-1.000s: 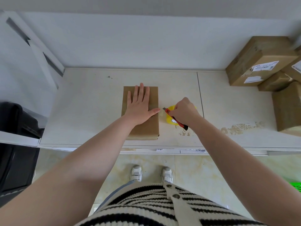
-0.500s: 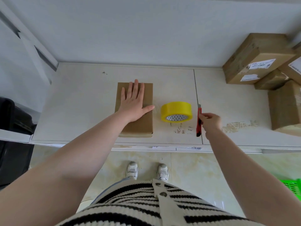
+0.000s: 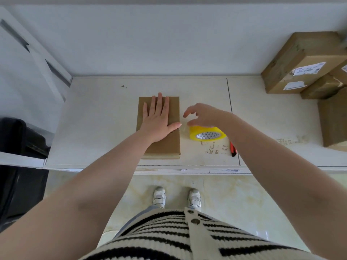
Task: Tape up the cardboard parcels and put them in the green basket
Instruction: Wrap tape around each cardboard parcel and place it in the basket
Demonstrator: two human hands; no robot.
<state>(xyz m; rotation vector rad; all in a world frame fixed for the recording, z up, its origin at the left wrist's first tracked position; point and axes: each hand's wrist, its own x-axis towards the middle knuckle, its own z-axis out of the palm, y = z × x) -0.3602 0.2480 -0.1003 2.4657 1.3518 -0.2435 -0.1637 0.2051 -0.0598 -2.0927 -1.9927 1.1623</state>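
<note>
From the head view, the parcel (image 3: pixel 159 128) is pressed flat to the table (image 3: pixel 93 119) under the left hand (image 3: pixel 156 121), whose fingers are straight and spread with the thumb reaching the parcel's right edge. The right hand (image 3: pixel 203 115) hovers just above the tape (image 3: pixel 207 134), fingers loosely curved and parted; nothing is grasped by it. A clear strip seems to run from the roll toward the left thumb, though this cannot be told for sure.

The step in hand is judged to be the taping of this parcel. For it to be done well, the roll should be taken from above with thumb and fingers round its rim, the free end drawn out and laid along the parcel's seam, and the parcel kept pinned by the left palm so that it does not slide.

The tape stands directly below the right hand and just beside the parcel, right of the left thumb. The knife (image 3: pixel 232 149) lies below the right wrist, near the table's front edge. More boxes (image 3: pixel 300 62) are stacked well to the right of that hand. The green basket is not seen.
</note>
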